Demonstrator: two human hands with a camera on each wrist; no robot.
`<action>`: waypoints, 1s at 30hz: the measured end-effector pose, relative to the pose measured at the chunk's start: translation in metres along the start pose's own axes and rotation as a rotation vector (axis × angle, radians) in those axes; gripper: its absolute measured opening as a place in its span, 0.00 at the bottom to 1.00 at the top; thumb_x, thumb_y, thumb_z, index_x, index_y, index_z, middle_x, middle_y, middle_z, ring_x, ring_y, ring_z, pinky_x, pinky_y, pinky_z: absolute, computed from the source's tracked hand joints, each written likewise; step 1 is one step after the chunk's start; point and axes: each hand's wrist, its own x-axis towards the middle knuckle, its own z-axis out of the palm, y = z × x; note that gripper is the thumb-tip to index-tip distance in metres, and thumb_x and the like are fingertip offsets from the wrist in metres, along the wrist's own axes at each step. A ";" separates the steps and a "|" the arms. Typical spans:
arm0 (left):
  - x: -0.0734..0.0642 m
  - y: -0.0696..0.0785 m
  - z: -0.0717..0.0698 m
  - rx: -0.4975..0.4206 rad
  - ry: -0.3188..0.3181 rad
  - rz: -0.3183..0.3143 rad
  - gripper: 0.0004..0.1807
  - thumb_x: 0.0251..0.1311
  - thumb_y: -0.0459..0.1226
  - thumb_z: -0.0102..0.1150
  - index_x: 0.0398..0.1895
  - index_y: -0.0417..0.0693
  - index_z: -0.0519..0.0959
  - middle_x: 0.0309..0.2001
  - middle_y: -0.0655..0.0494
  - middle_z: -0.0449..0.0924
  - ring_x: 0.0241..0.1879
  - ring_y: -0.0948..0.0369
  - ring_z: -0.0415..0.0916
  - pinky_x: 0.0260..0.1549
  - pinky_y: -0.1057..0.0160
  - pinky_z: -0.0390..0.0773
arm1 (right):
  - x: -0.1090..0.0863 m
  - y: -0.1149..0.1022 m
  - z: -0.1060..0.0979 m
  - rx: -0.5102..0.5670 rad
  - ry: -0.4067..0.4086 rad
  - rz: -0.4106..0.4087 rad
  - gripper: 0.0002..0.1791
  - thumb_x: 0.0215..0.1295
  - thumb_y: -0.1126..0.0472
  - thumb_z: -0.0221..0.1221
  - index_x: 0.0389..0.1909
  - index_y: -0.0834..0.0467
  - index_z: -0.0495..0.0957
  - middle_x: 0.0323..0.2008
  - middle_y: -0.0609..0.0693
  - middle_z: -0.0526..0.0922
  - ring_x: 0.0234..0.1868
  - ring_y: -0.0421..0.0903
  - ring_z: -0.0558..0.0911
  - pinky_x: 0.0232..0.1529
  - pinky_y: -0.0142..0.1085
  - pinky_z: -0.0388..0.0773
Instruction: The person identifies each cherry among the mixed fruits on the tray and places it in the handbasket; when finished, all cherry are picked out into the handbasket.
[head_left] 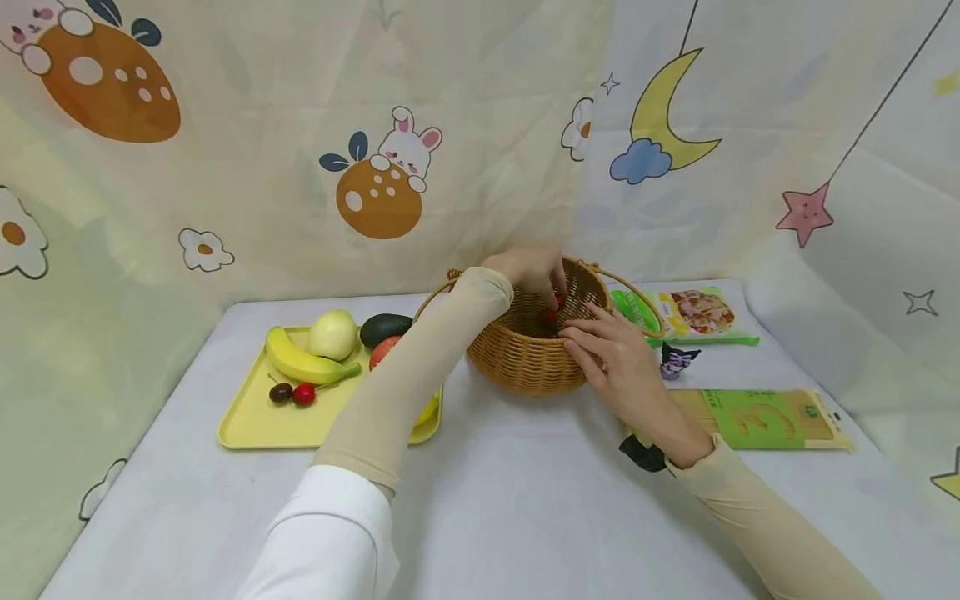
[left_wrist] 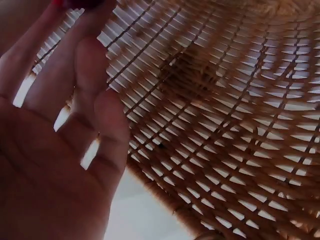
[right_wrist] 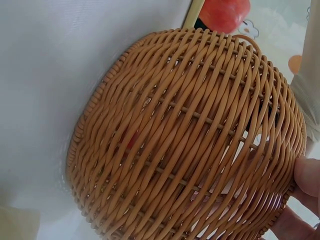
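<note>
A brown wicker basket (head_left: 525,365) stands mid-table, its handle lowered to the sides. My left hand (head_left: 528,268) reaches down into it from above. At that hand's fingertips are red and dark cherries (left_wrist: 85,3), cut off by the top edge of the left wrist view; the fingers seem to pinch them. My right hand (head_left: 622,367) grips the near right rim, with thumb and fingers on either side of the weave in the right wrist view. A red spot shows through the basket's wall there, too hidden to name.
At the left lies a yellow tray (head_left: 247,429) with a banana (head_left: 300,360), a round pale fruit (head_left: 333,335), an avocado (head_left: 384,329) and a cherry pair (head_left: 303,394). A green food bag (head_left: 701,317), a small purple figure (head_left: 675,361) and a noodle pack (head_left: 765,419) lie right.
</note>
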 end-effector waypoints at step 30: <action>0.012 -0.002 0.007 -0.016 -0.052 -0.068 0.21 0.55 0.47 0.77 0.54 0.63 0.88 0.65 0.61 0.81 0.65 0.59 0.76 0.61 0.60 0.79 | -0.002 0.000 0.001 -0.009 0.001 0.008 0.11 0.68 0.63 0.65 0.48 0.60 0.89 0.53 0.58 0.89 0.68 0.67 0.76 0.73 0.65 0.62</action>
